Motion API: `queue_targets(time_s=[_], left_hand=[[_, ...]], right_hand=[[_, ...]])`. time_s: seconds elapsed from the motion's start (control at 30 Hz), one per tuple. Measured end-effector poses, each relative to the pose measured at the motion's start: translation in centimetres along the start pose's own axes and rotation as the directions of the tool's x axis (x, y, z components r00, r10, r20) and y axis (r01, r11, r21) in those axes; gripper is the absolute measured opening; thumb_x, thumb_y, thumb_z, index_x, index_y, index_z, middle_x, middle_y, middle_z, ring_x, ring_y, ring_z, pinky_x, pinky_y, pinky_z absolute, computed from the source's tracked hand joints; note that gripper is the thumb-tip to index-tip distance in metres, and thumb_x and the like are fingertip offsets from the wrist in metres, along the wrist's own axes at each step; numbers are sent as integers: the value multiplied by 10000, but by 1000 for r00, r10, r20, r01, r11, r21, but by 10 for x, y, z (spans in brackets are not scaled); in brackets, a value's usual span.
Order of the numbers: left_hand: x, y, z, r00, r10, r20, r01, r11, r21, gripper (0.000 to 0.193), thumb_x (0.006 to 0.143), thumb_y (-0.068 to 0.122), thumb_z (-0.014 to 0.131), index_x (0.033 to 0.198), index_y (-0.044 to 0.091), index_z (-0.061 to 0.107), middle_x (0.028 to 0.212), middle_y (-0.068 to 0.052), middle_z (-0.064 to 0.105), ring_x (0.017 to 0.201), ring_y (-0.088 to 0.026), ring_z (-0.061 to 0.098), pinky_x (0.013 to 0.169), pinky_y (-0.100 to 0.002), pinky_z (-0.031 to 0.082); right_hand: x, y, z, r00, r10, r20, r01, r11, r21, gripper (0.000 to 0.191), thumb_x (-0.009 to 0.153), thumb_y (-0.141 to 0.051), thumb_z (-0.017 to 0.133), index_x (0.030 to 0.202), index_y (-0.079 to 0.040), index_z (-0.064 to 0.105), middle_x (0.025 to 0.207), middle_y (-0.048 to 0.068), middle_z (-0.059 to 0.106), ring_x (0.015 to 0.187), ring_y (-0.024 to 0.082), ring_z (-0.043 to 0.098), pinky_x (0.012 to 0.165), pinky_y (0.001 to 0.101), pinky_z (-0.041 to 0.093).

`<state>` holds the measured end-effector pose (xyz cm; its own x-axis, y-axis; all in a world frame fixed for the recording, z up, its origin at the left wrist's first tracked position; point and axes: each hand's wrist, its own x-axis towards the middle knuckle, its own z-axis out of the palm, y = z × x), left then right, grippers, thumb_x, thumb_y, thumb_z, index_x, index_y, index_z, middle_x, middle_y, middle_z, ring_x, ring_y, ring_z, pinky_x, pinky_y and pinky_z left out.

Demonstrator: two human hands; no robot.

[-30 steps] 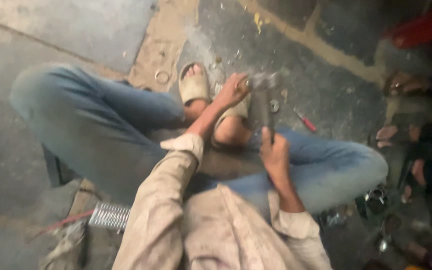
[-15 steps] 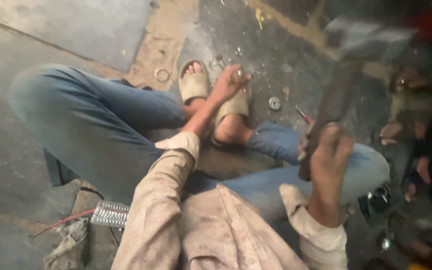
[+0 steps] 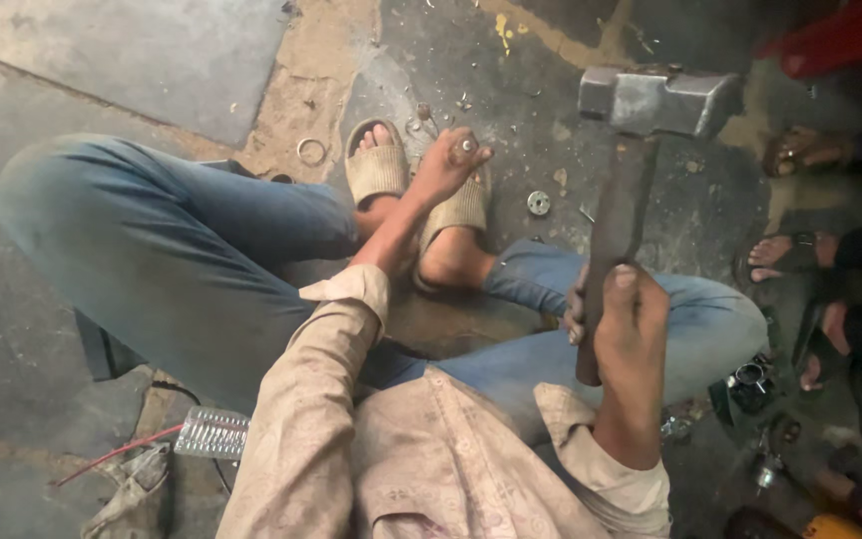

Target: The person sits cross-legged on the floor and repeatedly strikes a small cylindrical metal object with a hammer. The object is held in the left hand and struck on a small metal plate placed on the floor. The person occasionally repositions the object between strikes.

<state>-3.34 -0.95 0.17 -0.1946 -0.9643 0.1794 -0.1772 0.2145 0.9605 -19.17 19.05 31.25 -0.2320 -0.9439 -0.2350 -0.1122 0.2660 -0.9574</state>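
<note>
I sit cross-legged on a concrete floor in blue jeans and tan sandals. My right hand (image 3: 623,317) grips the wooden handle of a heavy steel hammer (image 3: 656,100), raised with its head up at the upper right. My left hand (image 3: 453,162) reaches forward over my feet and pinches a small round metal part (image 3: 467,146) between its fingertips, just above the floor. A small metal ring-shaped piece (image 3: 538,203) lies on the floor between the two hands.
A thin metal ring (image 3: 311,152) lies on the floor left of my foot. A ribbed metal piece (image 3: 214,432) and a red wire lie at lower left. Another person's sandalled feet (image 3: 790,255) are at the right, with dark metal parts (image 3: 750,384) nearby.
The hammer was down near my left hand one second ago. My right hand has swung it up and to the right. The left hand stays in place on the small part.
</note>
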Motion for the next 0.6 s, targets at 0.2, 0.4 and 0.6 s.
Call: queue_targets(time_s=[0.2, 0.4, 0.6], left_hand=[[0, 3, -1, 995, -96, -7, 97, 994, 51, 354, 911, 320, 778, 872, 32, 575, 799, -151, 575, 803, -309, 576, 736, -432, 456], [2, 2, -2, 999, -22, 23, 22, 1000, -11, 331, 966, 317, 740, 856, 51, 578, 750, -117, 617, 761, -277, 586, 920, -412, 452], [-1, 4, -3, 996, -84, -32, 83, 996, -17, 304, 929, 302, 748, 881, 41, 600, 824, -128, 596, 839, -276, 574, 775, -410, 463]], right_hand=[[3, 7, 0, 1000, 24, 18, -24, 1000, -1, 638, 1036, -606, 485, 931, 20, 554, 680, 70, 537, 528, 130, 518, 466, 286, 424], [6, 5, 3, 999, 21, 40, -21, 1000, 2, 640, 1024, -617, 486, 937, 13, 554, 690, 68, 538, 519, 126, 514, 451, 280, 411], [5, 11, 1, 997, 22, 74, -23, 1000, 4, 624, 1023, -605, 479, 955, 8, 566, 702, 66, 550, 524, 121, 528, 451, 270, 420]])
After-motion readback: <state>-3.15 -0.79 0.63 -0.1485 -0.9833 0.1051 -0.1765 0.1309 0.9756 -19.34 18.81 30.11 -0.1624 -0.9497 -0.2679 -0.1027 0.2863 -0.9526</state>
